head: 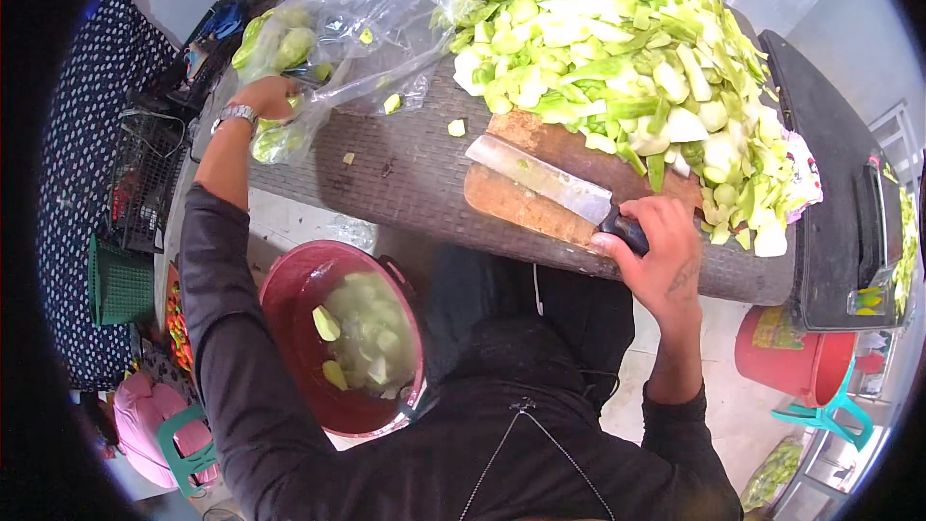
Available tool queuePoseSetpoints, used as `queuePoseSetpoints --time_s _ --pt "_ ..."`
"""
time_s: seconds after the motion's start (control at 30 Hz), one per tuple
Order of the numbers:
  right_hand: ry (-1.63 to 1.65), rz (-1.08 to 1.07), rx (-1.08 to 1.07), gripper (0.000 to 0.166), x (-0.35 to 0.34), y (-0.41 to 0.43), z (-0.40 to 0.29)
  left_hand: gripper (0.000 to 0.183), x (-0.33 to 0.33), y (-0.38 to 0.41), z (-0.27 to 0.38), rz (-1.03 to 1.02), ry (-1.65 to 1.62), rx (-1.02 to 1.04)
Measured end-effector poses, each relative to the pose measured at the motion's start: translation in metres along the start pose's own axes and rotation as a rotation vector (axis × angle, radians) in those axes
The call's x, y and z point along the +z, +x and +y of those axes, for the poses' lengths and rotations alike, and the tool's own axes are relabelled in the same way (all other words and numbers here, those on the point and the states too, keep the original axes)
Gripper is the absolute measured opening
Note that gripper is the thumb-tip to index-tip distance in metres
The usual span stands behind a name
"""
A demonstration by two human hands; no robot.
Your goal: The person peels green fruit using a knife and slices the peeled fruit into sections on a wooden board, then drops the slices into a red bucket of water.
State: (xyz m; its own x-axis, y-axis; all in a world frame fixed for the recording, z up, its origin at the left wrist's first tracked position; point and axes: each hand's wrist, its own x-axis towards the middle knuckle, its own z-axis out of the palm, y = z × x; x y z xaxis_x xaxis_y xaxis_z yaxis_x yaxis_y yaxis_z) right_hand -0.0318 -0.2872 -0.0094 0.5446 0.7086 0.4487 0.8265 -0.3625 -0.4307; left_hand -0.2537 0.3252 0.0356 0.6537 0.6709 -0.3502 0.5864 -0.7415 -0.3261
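My left hand (pixel 269 97), with a metal watch at the wrist, is at the clear plastic bag (pixel 362 22) that holds several green chayotes (pixel 295 48); its fingers are partly hidden by plastic, so its grip is unclear. My right hand (pixel 662 246) is closed on the black handle of a broad-bladed knife (pixel 542 177). The blade lies flat over a wooden cutting board (pixel 499 204). Behind and beside the board rises a large heap of green peelings and pale cut pieces (pixel 600 43). A few small scraps lie on the woven-pattern table (pixel 405 181).
Below the table's left part stands a red tub (pixel 289 376) of cloudy water with peeled pieces. A red bucket (pixel 788 354) and a teal stool (pixel 832 412) are at the right. A black crate (pixel 148 174) and green basket (pixel 119 282) stand left. A dark table (pixel 825 159) adjoins at right.
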Motion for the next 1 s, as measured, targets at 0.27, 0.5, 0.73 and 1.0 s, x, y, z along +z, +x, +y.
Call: queuePoseSetpoints --time_s 0.27,0.5,0.73,1.0 --pt "-0.086 0.033 0.018 0.033 0.009 0.004 0.0 0.064 -0.072 -0.067 0.06 0.894 -0.361 0.256" --pt "0.023 0.054 0.403 0.031 -0.023 -0.004 0.0 0.044 -0.063 -0.149 0.23 0.275 -1.081 0.679" --pt "0.238 0.01 0.191 0.046 -0.026 -0.033 -0.045 0.039 -0.01 -0.17 0.309 0.824 -0.9 0.602" --pt "0.365 -0.235 0.276 0.063 -0.005 -0.049 -0.087 0.034 -0.001 -0.185 0.342 0.952 -1.031 0.31"
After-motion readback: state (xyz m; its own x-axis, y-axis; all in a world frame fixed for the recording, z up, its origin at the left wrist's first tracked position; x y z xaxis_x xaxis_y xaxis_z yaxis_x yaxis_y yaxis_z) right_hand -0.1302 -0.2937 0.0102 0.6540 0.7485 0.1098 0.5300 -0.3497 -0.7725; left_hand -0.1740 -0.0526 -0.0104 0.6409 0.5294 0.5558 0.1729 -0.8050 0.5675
